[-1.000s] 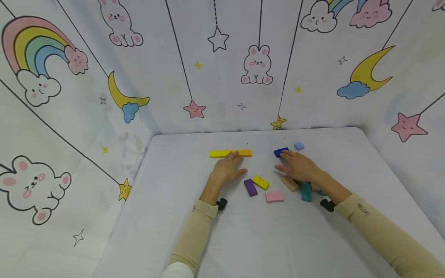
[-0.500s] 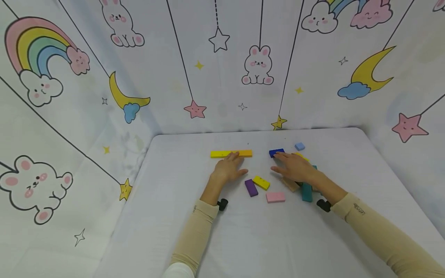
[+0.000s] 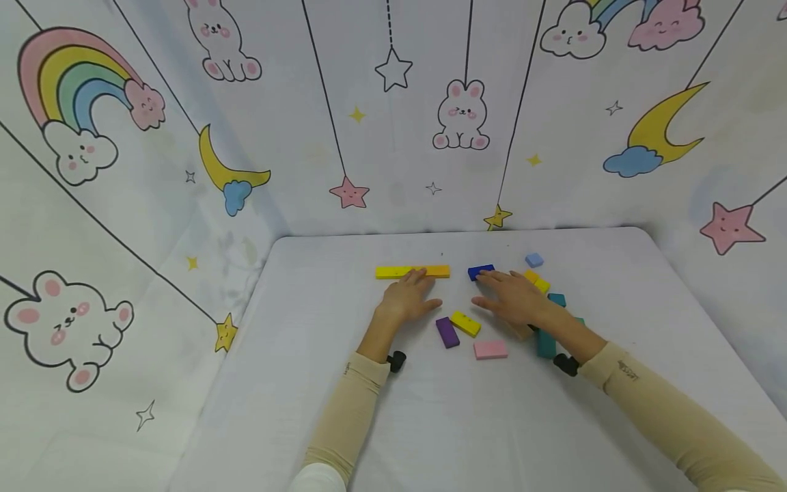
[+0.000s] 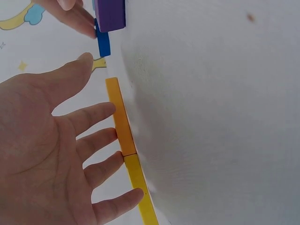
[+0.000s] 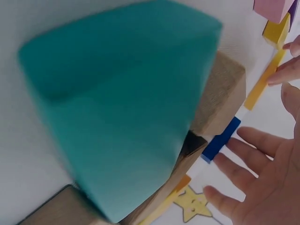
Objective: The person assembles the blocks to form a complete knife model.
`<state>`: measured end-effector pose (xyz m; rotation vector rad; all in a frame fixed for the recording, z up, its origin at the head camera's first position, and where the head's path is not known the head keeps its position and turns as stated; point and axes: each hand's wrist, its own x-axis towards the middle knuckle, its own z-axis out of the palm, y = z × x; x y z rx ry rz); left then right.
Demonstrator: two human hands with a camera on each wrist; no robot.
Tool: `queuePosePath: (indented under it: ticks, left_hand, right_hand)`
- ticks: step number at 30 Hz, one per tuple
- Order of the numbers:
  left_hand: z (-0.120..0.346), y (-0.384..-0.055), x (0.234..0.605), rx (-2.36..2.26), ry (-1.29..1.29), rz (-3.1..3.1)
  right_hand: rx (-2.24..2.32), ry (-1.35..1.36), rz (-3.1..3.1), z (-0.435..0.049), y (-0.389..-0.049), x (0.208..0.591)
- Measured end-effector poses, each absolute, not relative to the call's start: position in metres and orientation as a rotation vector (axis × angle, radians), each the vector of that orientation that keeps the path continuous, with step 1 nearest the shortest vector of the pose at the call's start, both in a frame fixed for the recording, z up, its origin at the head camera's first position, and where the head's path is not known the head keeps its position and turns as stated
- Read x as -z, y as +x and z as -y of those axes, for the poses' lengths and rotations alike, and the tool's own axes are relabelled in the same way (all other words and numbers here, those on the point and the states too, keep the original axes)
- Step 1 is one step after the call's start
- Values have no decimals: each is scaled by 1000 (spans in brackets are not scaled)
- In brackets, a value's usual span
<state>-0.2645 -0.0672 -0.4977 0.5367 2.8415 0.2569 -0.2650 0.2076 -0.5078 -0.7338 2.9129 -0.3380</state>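
My left hand (image 3: 406, 297) rests its outstretched fingertips along the near side of a yellow block (image 3: 392, 272) and an orange block (image 3: 439, 270). These two lie end to end in one straight row, and their joint shows in the left wrist view. To the right of the row, a gap away, lies a dark blue block (image 3: 479, 272). The fingertips of my right hand (image 3: 513, 297) touch this block, its fingers extended in the right wrist view. Both thumbs point inward, toward each other.
Nearer me lie a purple block (image 3: 447, 333), a yellow block (image 3: 465, 324) and a pink block (image 3: 490, 350). Teal (image 3: 546, 344) and wooden (image 3: 520, 330) blocks cluster under the right wrist. A light blue block (image 3: 534, 260) sits behind, with yellow-orange ones (image 3: 537, 281) beside the right hand.
My right hand has slid left with the dark blue block, narrowing the gap to the row. Yellow-orange blocks behind it have come into sight. The left hand stays on the row.
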Motion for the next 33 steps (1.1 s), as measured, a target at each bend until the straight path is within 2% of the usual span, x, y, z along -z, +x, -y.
queuePosePath:
  ticks: [16, 33]
  left_hand:
    - [67, -265, 501, -256, 548, -2849]
    - [68, -266, 502, -231, 541, -2844]
  right_hand:
    - [338, -758, -2907, -189, -262, 508]
    - [285, -623, -2888, -166, -269, 504]
